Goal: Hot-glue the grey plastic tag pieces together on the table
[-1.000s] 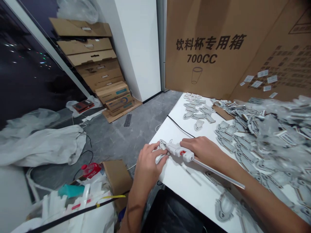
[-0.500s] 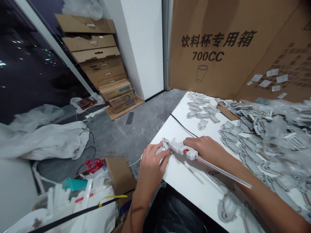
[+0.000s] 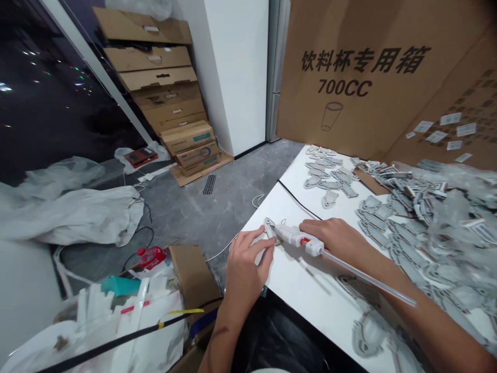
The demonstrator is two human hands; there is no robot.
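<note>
Gripping the glue gun (image 3: 291, 235), the right hand (image 3: 332, 233) aims it left at the piece (image 3: 268, 226), which the left hand (image 3: 245, 259) pinches at the table's (image 3: 289, 280) left edge.

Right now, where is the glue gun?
In the head view, just right of centre, the glue gun is in the right hand, pointing toward the left hand.

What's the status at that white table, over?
Left hand holding small grey piece on table. Right hand gripping white glue gun, pointed at piece. Black cord lying beyond glue gun.
</note>
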